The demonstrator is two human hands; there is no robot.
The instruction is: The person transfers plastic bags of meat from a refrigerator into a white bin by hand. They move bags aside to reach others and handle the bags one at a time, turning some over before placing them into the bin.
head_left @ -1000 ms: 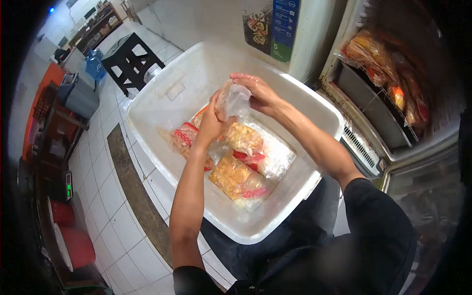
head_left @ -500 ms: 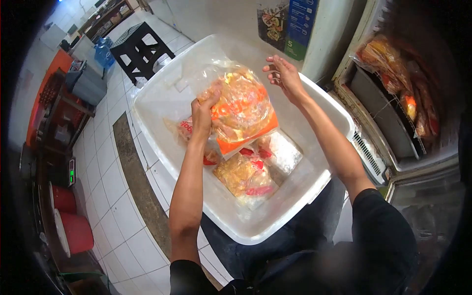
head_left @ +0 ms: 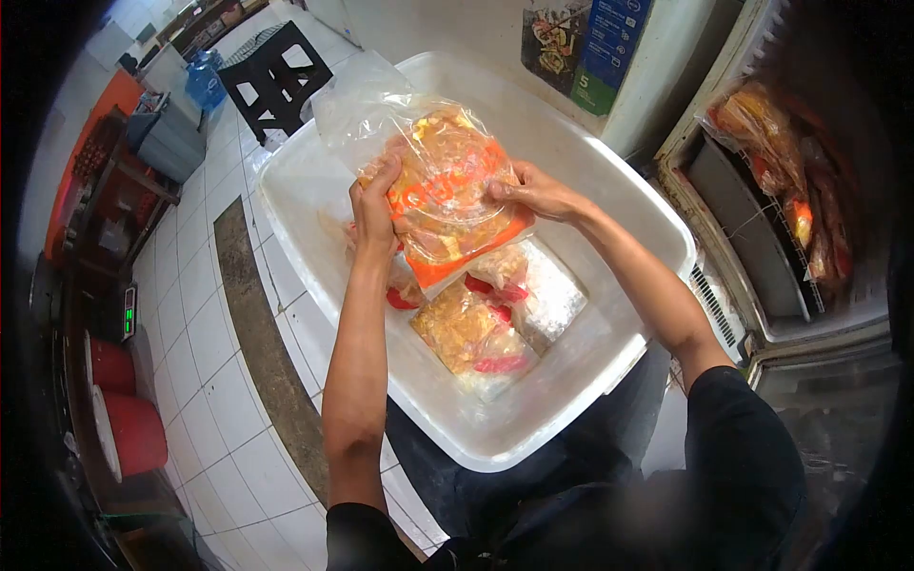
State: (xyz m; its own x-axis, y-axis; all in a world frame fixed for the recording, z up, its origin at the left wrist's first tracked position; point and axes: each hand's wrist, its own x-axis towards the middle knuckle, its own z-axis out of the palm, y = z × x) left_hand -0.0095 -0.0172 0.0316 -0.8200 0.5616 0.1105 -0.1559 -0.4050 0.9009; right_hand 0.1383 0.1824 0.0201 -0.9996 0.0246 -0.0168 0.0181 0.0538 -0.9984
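Both hands hold a clear plastic bag (head_left: 451,195) with orange print and yellowish-orange food inside, raised over a large white tub (head_left: 636,205). My left hand (head_left: 377,205) grips the bag's left side. At its right side, my right hand (head_left: 543,191) has the thumb on top and the fingers mostly hidden behind. Below, in the tub, lie a bag of yellowish food (head_left: 457,333) with red print, a whitish frosty block (head_left: 550,295) and other bags partly covered by the held one.
On the right, an open freezer (head_left: 743,219) holds more bagged food (head_left: 757,128) on a wire rack. A black stool (head_left: 276,81) stands beyond the tub. Red buckets (head_left: 135,433) and a scale with a green display (head_left: 129,312) are at left.
My right hand has come down from the air onto the bag's right side. The bag has shifted slightly left, and its loose plastic now spreads over the tub's far left edge.
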